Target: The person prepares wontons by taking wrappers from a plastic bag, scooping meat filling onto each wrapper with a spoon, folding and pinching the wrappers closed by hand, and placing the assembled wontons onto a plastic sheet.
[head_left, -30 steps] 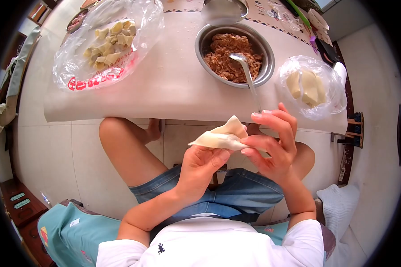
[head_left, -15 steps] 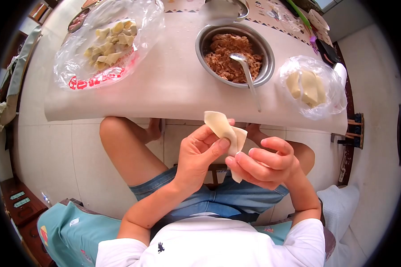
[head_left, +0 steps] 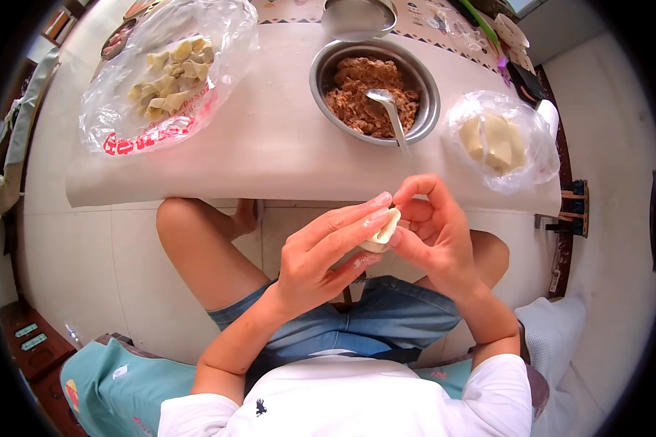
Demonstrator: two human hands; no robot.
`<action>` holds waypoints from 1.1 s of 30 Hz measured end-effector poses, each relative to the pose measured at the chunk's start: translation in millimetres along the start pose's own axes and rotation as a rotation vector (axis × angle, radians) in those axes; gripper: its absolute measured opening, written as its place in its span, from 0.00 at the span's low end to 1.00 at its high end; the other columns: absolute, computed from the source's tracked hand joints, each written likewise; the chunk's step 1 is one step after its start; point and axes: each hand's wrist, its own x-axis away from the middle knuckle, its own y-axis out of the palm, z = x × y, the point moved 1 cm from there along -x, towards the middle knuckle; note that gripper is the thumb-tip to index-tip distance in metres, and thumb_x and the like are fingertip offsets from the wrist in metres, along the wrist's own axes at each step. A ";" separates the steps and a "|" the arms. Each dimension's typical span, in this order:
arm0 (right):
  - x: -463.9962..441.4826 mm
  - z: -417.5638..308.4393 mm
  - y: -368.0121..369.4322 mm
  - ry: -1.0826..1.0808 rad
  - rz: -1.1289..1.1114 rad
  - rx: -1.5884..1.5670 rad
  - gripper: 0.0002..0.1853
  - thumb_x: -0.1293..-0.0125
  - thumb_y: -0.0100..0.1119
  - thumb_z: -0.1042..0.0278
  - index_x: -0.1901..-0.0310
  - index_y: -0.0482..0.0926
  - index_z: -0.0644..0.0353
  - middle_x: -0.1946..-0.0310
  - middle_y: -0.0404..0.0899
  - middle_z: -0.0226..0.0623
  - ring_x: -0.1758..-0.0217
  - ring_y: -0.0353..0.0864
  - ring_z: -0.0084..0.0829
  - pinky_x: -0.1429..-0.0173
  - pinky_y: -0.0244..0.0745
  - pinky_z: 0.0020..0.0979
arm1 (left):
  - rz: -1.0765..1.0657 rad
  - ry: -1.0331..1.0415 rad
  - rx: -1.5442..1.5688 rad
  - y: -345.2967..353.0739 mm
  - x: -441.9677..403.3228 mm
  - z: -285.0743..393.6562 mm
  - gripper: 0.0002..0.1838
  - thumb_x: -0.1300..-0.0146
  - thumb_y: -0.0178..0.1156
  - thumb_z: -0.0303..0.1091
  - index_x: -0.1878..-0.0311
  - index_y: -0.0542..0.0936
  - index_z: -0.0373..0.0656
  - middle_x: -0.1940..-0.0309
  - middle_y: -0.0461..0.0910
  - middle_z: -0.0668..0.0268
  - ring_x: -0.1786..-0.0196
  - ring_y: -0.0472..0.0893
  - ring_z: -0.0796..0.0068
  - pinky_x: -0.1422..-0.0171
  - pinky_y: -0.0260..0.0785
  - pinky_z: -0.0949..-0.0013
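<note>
A pale folded wonton (head_left: pixel 381 234) is held between both hands above my lap, just short of the table edge. My left hand (head_left: pixel 321 251) grips it between long fingers and thumb, hiding much of it. My right hand (head_left: pixel 437 237) pinches its right end with a bent index finger and thumb. Beyond the hands stands a metal bowl (head_left: pixel 434 113) of brown minced filling (head_left: pixel 364 95), with a metal spoon (head_left: pixel 390 109) leaning in it. To its right, a stack of wrappers (head_left: pixel 496 142) lies in a clear plastic bag (head_left: pixel 547 156).
At the table's (head_left: pixel 270 160) left, several finished wontons (head_left: pixel 171 80) lie on a clear bag with red print (head_left: pixel 102 120). A second metal bowl (head_left: pixel 357 18) stands behind the filling. My knees (head_left: pixel 178 226) are under the table's front edge.
The wrapper, earlier showing long loose flaps, is now a compact folded shape. My left fingers have stretched over it, and my right hand has risen and turned to pinch its right end.
</note>
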 end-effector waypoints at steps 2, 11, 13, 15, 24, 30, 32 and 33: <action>-9.0 -13.0 -5.6 -0.003 -0.074 0.140 0.16 0.41 0.61 0.70 0.52 0.69 0.62 0.72 0.80 0.30 0.66 0.77 0.16 0.62 0.68 0.20 | 0.024 0.090 -0.027 -4.6 -1.5 -4.8 0.28 0.55 0.57 0.10 0.46 0.75 0.38 0.49 0.77 0.52 0.46 0.77 0.54 0.45 0.72 0.62; -229.1 -29.3 -94.3 -0.728 0.128 1.625 0.26 0.33 0.41 0.39 0.52 0.79 0.50 0.47 0.73 0.44 0.41 0.66 0.41 0.38 0.63 0.40 | 0.170 0.329 -0.144 -34.0 -2.8 -19.7 0.44 0.57 0.52 0.06 0.33 0.56 0.45 0.50 0.77 0.50 0.44 0.75 0.49 0.45 0.73 0.60; -259.3 -19.5 -101.7 -0.629 0.084 1.764 0.27 0.34 0.39 0.37 0.50 0.79 0.47 0.41 0.67 0.45 0.35 0.59 0.44 0.34 0.59 0.40 | 0.170 0.258 -0.150 -41.0 1.7 -19.7 0.43 0.57 0.53 0.06 0.34 0.57 0.45 0.50 0.76 0.49 0.45 0.76 0.49 0.45 0.73 0.59; -282.8 -9.2 -109.6 -0.445 0.054 1.866 0.33 0.34 0.26 0.32 0.47 0.78 0.42 0.35 0.60 0.46 0.31 0.52 0.44 0.30 0.47 0.50 | 0.182 0.195 -0.101 -45.6 7.3 -22.2 0.41 0.56 0.54 0.06 0.36 0.58 0.44 0.49 0.75 0.48 0.45 0.76 0.49 0.44 0.72 0.58; -289.3 4.2 -111.6 -0.293 0.069 1.864 0.35 0.35 0.22 0.30 0.45 0.77 0.39 0.32 0.53 0.42 0.27 0.43 0.43 0.28 0.29 0.54 | 0.266 -0.070 0.182 -44.2 16.9 -25.8 0.31 0.48 0.55 0.09 0.42 0.60 0.43 0.45 0.72 0.49 0.42 0.74 0.55 0.39 0.68 0.57; -157.6 -61.5 -22.5 -0.865 -0.142 1.240 0.18 0.41 0.57 0.48 0.54 0.80 0.48 0.39 0.66 0.40 0.35 0.59 0.43 0.32 0.51 0.46 | 0.294 -0.319 0.517 -45.2 14.8 -18.1 0.33 0.44 0.59 0.16 0.38 0.56 0.43 0.44 0.71 0.49 0.40 0.72 0.58 0.39 0.69 0.63; -105.7 -71.9 0.4 -0.884 -0.316 1.193 0.18 0.47 0.64 0.52 0.56 0.80 0.49 0.40 0.66 0.39 0.36 0.60 0.43 0.33 0.52 0.46 | 0.270 -0.349 0.583 -43.7 12.9 -14.8 0.35 0.44 0.60 0.18 0.36 0.55 0.43 0.44 0.71 0.50 0.40 0.72 0.56 0.39 0.69 0.62; -86.5 -71.5 6.7 -0.880 -0.386 1.149 0.19 0.48 0.65 0.52 0.56 0.80 0.50 0.40 0.66 0.39 0.37 0.60 0.43 0.32 0.51 0.46 | 0.255 -0.352 0.604 -41.8 12.7 -13.3 0.35 0.44 0.60 0.18 0.36 0.54 0.43 0.44 0.72 0.50 0.40 0.72 0.56 0.39 0.69 0.62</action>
